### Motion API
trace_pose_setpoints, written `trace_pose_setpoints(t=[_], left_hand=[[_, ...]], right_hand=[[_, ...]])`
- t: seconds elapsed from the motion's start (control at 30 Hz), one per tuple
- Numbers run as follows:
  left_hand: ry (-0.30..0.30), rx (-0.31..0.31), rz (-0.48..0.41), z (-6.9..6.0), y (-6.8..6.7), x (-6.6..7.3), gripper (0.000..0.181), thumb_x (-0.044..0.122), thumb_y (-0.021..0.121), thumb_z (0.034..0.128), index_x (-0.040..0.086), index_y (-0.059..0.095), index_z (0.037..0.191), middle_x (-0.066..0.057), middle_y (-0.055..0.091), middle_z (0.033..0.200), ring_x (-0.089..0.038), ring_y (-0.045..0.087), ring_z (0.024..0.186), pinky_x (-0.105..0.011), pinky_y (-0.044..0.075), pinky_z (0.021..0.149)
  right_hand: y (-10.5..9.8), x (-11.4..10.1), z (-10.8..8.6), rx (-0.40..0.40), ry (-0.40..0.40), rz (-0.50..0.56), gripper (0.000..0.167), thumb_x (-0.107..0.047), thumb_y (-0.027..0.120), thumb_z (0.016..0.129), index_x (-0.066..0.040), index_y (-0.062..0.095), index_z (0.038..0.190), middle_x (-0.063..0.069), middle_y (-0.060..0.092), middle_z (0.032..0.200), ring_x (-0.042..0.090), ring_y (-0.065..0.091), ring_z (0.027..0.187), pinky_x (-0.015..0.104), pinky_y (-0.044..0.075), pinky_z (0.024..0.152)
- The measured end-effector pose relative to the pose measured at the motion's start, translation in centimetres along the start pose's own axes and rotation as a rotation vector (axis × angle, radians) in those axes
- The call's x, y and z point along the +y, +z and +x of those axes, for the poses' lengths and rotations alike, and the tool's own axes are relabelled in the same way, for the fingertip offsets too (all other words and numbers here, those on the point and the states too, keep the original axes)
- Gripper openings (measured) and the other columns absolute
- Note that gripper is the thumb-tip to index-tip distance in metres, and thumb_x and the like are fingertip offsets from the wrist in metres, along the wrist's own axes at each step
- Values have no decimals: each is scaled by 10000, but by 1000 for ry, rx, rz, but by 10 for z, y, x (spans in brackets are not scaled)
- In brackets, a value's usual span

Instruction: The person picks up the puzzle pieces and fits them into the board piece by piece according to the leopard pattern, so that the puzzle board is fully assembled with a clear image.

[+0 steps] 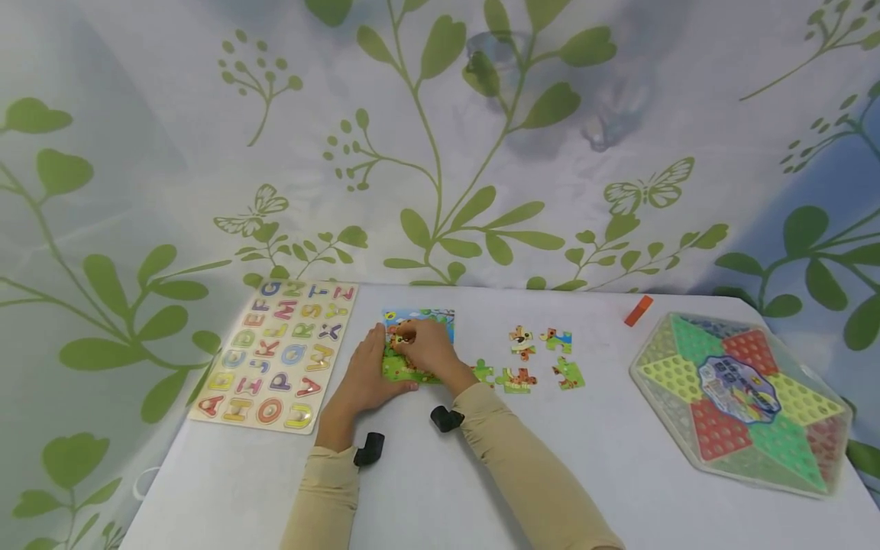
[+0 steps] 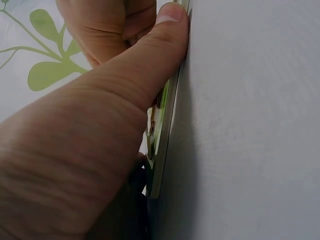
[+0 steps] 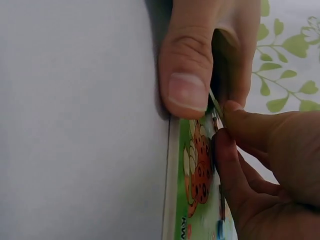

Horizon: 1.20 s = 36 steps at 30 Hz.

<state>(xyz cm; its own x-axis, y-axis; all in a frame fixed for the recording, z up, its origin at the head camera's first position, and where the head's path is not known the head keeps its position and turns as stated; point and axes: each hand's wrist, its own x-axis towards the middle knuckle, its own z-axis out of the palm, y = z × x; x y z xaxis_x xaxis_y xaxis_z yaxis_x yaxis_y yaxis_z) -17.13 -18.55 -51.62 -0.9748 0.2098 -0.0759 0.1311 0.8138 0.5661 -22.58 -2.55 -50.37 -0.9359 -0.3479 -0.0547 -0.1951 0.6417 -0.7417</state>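
Observation:
A colourful jigsaw puzzle board (image 1: 396,372) with a cartoon picture lies flat on the white table. My left hand (image 1: 363,376) rests along its left side, fingers extended, while the thumb (image 2: 162,37) presses the near edge. Over the board, my right hand (image 1: 428,347) pinches a thin puzzle piece (image 3: 215,104) between thumb and fingertips. The picture on that piece cannot be made out. To the right lie several loose puzzle pieces (image 1: 567,373), some joined or touching. A spotted cartoon animal (image 3: 201,172) shows on the board in the right wrist view.
At the left lies an alphabet board (image 1: 271,359) with coloured letters. A hexagonal Chinese checkers board (image 1: 739,397) sits at the right, with a small red-orange block (image 1: 638,310) near its upper left. Patterned cloth (image 1: 481,176) hangs behind the table (image 1: 412,481).

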Motion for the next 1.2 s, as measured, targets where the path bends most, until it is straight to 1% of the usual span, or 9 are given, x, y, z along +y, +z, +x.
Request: trace_pose_setpoints(t=[0.13, 0.33, 0.53, 0.7, 0.8, 0.9, 0.97, 1.03, 1.2], left_hand=[[-5, -6, 13, 0, 0, 0, 1277, 506, 844, 798, -14, 26, 1629, -228, 103, 1707, -415, 108, 1585, -607, 156, 1276], [-4, -7, 37, 2, 1, -1, 1274, 519, 836, 801, -8, 24, 1631, -215, 96, 1711, -398, 101, 1591, -582, 139, 1289], [5, -8, 49, 3, 1, -2, 1266, 521, 833, 804, -17, 36, 1628, -216, 93, 1712, -399, 101, 1591, -581, 143, 1288], [15, -14, 60, 2, 1, -2, 1233, 526, 826, 809, -15, 80, 1628, -210, 87, 1714, -405, 102, 1589, -587, 156, 1284], [26, -13, 74, 2, 1, -3, 1203, 535, 817, 815, -2, 113, 1629, -208, 75, 1715, -411, 95, 1589, -592, 157, 1282], [36, -8, 90, 2, 1, -4, 1187, 543, 809, 820, 1, 129, 1628, -216, 69, 1713, -416, 90, 1588, -596, 153, 1282], [41, -2, 104, 2, 1, -5, 1183, 551, 804, 823, -7, 136, 1625, -228, 72, 1709, -425, 96, 1584, -602, 162, 1278], [44, 3, 112, 3, 1, -5, 1176, 553, 800, 826, -7, 142, 1624, -233, 78, 1707, -429, 105, 1582, -605, 171, 1275], [55, 8, 105, 2, 2, -3, 1146, 539, 801, 826, -22, 186, 1614, -252, 105, 1698, -456, 135, 1570, -631, 200, 1256]], right_hand=[[2, -1, 0, -6, -58, -54, 422, -219, 791, 900, -136, 712, 1306, 51, 749, 1236, 202, 725, 1074, 367, 604, 915], [3, -4, 2, 30, -133, -161, 425, -218, 795, 888, -85, 716, 1284, 87, 739, 1247, 282, 677, 1203, 437, 515, 1083], [3, -10, 3, 24, -136, -274, 386, -256, 783, 908, -86, 739, 1251, 84, 752, 1217, 270, 684, 1183, 410, 527, 1067], [1, -19, -1, -3, -106, -368, 363, -273, 749, 936, -78, 743, 1243, 103, 754, 1203, 288, 667, 1194, 455, 466, 1143], [3, -22, -1, -6, -82, -409, 373, -289, 739, 941, -105, 735, 1266, 95, 736, 1242, 270, 648, 1222, 433, 484, 1130], [5, -22, 1, -5, -74, -438, 387, -301, 736, 943, -136, 724, 1292, 101, 714, 1259, 254, 648, 1204, 398, 540, 1063], [6, -20, 2, -10, -76, -434, 385, -303, 728, 951, -138, 720, 1299, 118, 697, 1266, 260, 645, 1197, 395, 555, 1039], [5, -18, 2, -23, -76, -388, 383, -287, 722, 960, -125, 713, 1307, 139, 679, 1287, 280, 631, 1221, 412, 551, 1041], [-8, -5, -10, -52, -64, -146, 326, -200, 711, 963, -64, 720, 1260, 143, 707, 1144, 276, 655, 1097, 403, 580, 884]])
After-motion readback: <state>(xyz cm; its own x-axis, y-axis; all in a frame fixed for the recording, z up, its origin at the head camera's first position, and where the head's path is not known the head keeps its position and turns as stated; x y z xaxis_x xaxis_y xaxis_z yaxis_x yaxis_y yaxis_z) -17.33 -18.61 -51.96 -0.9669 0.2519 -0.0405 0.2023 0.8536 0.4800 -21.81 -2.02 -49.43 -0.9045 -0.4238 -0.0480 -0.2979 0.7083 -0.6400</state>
